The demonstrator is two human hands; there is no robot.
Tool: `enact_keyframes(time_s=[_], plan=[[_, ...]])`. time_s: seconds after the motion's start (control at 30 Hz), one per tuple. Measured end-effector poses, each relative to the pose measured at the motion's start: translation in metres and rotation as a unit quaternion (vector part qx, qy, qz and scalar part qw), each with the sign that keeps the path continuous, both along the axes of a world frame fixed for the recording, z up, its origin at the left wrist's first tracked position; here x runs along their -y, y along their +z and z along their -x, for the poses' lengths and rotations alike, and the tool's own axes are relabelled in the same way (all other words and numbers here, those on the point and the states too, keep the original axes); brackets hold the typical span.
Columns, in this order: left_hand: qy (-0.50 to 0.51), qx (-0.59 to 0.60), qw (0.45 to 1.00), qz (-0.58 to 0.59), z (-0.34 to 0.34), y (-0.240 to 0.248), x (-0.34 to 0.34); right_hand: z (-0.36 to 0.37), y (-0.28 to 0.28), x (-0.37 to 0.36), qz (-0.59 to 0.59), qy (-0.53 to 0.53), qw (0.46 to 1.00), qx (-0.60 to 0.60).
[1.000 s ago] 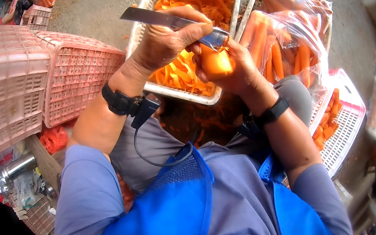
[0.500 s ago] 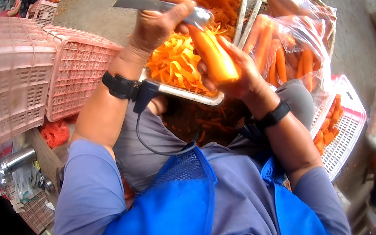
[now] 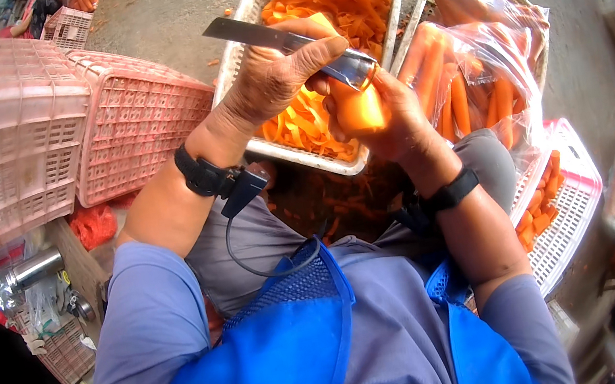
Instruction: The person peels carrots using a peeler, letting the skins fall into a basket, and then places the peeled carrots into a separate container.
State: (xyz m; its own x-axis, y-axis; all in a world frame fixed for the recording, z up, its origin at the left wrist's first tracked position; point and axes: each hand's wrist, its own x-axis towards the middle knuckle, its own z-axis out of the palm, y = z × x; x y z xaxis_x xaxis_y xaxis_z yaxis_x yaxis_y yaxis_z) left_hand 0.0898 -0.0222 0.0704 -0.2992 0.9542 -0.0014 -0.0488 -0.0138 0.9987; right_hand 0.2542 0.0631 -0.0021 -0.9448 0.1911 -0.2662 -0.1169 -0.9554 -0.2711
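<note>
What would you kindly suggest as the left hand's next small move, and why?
Probably the left hand should draw the long, flat metal peeler along the thick orange carrot: the tool's end sits at the carrot, the right hand grips it, and curled orange peelings lie below.

Bright daylight; glare, I note, on peeler (image 3: 351, 68) and bag (image 3: 489, 42); near floor (image 3: 325, 201) deeply shadowed; left crates (image 3: 32, 131) bowed, soft.

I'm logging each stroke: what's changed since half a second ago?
The left hand has brought the peeler along the carrot, toward the person and slightly right, nearer the right hand. Nothing was taken up or let go. The right hand still grips the carrot; the crate of peelings and bagged carrots stay put.
</note>
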Motion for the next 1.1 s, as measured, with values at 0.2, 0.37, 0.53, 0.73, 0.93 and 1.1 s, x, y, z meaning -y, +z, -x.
enact_keyframes(time_s=[0.2,0.37,0.53,0.73,0.93,1.1], plan=[[0.002,-0.053,0.998,-0.014,0.005,0.001,-0.002,-0.006,0.001,0.002,0.006,0.013,0.999,-0.03],[0.045,-0.141,0.986,-0.072,0.026,-0.007,-0.008,-0.007,0.01,0.005,0.0,0.045,0.999,-0.018],[0.156,-0.173,0.967,-0.105,0.083,-0.011,-0.013,-0.01,0.018,0.009,-0.096,0.07,0.992,-0.044],[0.099,-0.101,0.986,-0.084,0.054,0.0,0.003,-0.003,0.008,0.003,-0.041,0.019,0.999,0.016],[0.035,-0.046,0.998,-0.023,0.013,-0.004,0.006,-0.003,0.006,0.005,-0.097,0.012,0.995,0.036],[0.037,-0.11,0.993,-0.038,0.019,-0.007,0.003,-0.004,0.006,0.009,-0.11,0.013,0.993,0.039]])
